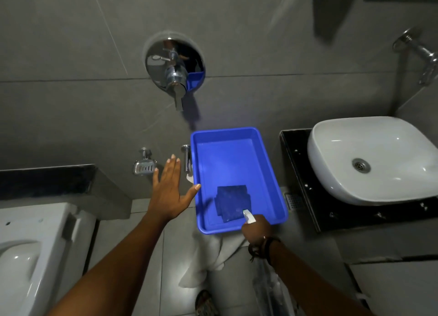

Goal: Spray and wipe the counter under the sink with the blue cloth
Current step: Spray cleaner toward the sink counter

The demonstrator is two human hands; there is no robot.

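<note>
A folded blue cloth [233,202] lies in the near part of a blue plastic tray [265,164]. My right hand [256,230] is shut on a spray bottle, whose white nozzle [248,216] pokes out over the tray's near rim beside the cloth. The bottle's clear body hangs below my wrist. My left hand [169,190] is open with fingers spread, just left of the tray, thumb tip close to the tray's left rim. To the right sits a white basin [369,159] on a black counter [301,173].
A white towel [208,254] hangs under the tray. On the grey tiled wall are a chrome shower mixer [175,66], a soap dish [144,166] and a tap [424,55]. A white toilet [30,251] stands at lower left, with a black ledge [45,180] behind it.
</note>
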